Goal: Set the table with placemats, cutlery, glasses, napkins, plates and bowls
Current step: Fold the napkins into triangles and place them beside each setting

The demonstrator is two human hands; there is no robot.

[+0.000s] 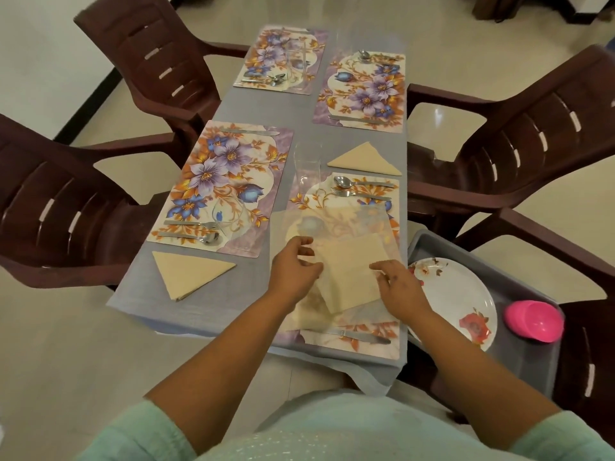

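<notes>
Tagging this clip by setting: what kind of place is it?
Most likely a home dining area: a cloth-covered table with floral placemats and cutlery, brown plastic armchairs round it, a tiled floor.

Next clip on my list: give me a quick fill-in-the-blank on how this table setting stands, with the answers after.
1. Both hands, left hand and right hand, handle a beige ____ over the nearest placemat.
2. The table carries ____ floral placemats.
3. The folded napkins already laid out have a ____ shape.
4. The pink bowl sits in the grey ____ beside the flowered plate.

Missing words: napkin; four; triangle; tray
</notes>
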